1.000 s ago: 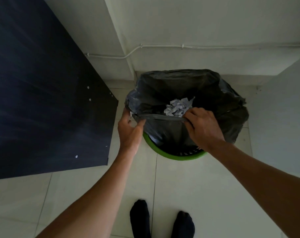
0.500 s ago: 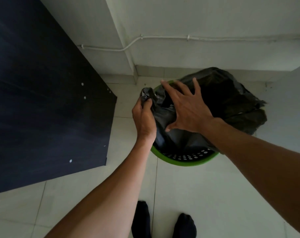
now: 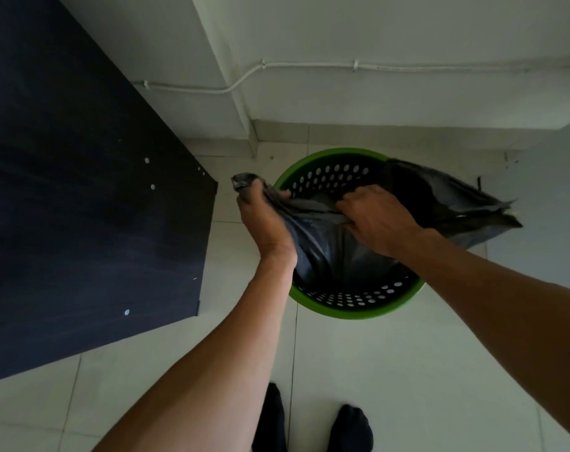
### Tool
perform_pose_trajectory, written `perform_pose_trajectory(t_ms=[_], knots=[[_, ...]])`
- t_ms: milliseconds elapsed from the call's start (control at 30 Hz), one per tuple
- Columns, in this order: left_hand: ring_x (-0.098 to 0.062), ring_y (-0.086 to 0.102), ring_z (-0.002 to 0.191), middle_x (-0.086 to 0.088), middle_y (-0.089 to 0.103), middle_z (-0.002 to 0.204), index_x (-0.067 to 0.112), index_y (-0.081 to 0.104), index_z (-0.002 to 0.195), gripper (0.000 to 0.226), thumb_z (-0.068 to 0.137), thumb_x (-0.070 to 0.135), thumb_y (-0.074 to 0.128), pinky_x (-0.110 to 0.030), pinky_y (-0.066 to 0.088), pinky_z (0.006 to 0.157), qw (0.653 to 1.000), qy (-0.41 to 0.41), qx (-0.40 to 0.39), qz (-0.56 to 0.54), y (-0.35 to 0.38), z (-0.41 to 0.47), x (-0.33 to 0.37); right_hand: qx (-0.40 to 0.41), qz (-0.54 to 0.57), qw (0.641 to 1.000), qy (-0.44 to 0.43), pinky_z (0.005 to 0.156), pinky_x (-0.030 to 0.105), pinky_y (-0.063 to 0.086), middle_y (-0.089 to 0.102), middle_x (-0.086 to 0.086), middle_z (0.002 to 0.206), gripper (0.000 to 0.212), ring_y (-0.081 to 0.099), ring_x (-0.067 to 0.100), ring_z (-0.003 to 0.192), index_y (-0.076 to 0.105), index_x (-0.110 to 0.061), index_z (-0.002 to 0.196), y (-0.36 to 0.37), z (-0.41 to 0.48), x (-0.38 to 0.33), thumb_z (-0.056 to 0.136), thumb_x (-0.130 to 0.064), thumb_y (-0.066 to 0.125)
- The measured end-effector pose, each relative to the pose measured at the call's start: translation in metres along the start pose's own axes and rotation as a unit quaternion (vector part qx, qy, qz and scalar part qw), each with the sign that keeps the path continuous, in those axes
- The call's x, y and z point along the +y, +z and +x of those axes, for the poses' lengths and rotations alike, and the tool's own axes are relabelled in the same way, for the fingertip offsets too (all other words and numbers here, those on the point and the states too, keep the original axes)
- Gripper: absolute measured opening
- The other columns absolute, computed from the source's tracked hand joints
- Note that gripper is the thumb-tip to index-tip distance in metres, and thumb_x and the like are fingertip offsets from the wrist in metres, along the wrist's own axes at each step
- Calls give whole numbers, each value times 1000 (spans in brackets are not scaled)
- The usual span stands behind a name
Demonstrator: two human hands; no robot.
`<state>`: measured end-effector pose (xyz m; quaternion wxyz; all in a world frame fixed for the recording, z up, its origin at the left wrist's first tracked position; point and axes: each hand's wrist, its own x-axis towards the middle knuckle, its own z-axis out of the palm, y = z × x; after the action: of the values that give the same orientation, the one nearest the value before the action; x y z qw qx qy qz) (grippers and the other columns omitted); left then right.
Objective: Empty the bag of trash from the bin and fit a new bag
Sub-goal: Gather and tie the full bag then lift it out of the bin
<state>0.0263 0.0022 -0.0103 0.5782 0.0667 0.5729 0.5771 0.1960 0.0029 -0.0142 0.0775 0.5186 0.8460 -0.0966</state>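
One wide-angle camera, worn on the person's head, looks forward and steeply down toward a room corner where the white wall (image 3: 391, 102) meets the tiled floor (image 3: 391, 370). Both forearms (image 3: 212, 353) run from the bottom edge, close to the lens, to the left hand (image 3: 264, 223) and right hand (image 3: 378, 220) on the black trash bag (image 3: 336, 256) at mid-frame. The green bin (image 3: 352, 312) sits beneath them, seen from above into its mouth. Socked feet (image 3: 352, 429) touch the bottom edge; a dark panel (image 3: 81, 207) fills the left
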Motion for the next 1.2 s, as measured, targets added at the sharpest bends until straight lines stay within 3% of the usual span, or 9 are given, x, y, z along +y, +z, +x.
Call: perform_pose_trajectory(t_ms=[100, 233, 400, 500, 633, 767, 867, 1067, 1200], knots=[[-18, 72, 93, -5, 73, 100, 11, 64, 107, 29, 87, 31, 71, -37, 58, 87, 984, 70, -38, 161, -2, -16, -19, -22, -7, 1000, 5, 113, 47, 22, 58, 8, 118, 41, 52, 30, 117, 57, -18, 123, 6, -7, 3, 90, -41, 55], [-11, 63, 62, -3, 63, 71, 0, 59, 103, 19, 101, 17, 49, -27, 56, 67, 974, 115, 37, 190, 0, -5, -23, -143, -141, 978, 62, 116, 60, -6, 56, 6, 131, 93, 44, 30, 129, 29, -21, 148, 2, -24, 14, 76, -72, 57], [-4, 62, 60, -3, 64, 76, -4, 59, 118, 29, 98, 18, 57, -23, 53, 61, 974, 112, 88, 178, -3, 2, -15, -146, -203, 959, 133, 115, 65, 1, 40, 11, 142, 34, 31, 34, 135, 58, -27, 127, -6, -48, 37, 97, -36, 44], [-14, 70, 94, -4, 73, 98, 4, 64, 113, 30, 93, 26, 65, -25, 55, 86, 968, 103, 17, 226, -5, -8, -22, -124, -182, 965, 146, 112, 55, 25, 33, 16, 146, 36, 34, 35, 133, 47, -19, 132, 1, -56, 38, 98, -29, 40], [-24, 69, 79, -12, 71, 82, 3, 59, 106, 18, 101, 13, 46, -34, 54, 81, 961, 108, 31, 251, -3, -1, -26, -97, -172, 958, 209, 97, 51, 37, 38, 15, 137, 41, 51, 37, 114, 35, -16, 131, 6, -63, 36, 97, -35, 48], [-38, 65, 101, -27, 66, 111, 1, 59, 120, 27, 99, 11, 45, -44, 53, 91, 944, 124, 58, 300, -7, 11, -23, -105, -193, 958, 183, 98, 44, 35, 57, 6, 117, 64, 65, 26, 95, 23, -19, 141, 8, -75, 49, 93, -54, 46], [-21, 68, 82, -14, 68, 89, 4, 60, 117, 25, 101, 17, 46, -34, 55, 84, 947, 126, 36, 292, -7, 6, -23, 29, -161, 954, 250, 95, 47, 36, 63, 8, 105, 59, 61, 30, 93, 34, -19, 128, 11, -84, 55, 86, -47, 63], [-13, 70, 86, 1, 73, 86, 1, 64, 113, 43, 97, 40, 55, -25, 55, 79, 957, 101, 28, 269, -12, 0, -21, 171, 312, 772, 526, 112, 51, 26, 33, 15, 153, 131, 35, 34, 139, 1, -20, 155, 30, -132, 53, 60, -65, 80], [-14, 69, 96, -3, 73, 103, 5, 66, 117, 39, 92, 35, 65, -30, 57, 88, 958, 92, 25, 270, -11, -4, -19, 220, 485, 638, 556, 87, 31, 47, 68, 6, 98, 90, 64, 25, 100, 52, -9, 129, 35, -136, 37, 61, -63, 79]])
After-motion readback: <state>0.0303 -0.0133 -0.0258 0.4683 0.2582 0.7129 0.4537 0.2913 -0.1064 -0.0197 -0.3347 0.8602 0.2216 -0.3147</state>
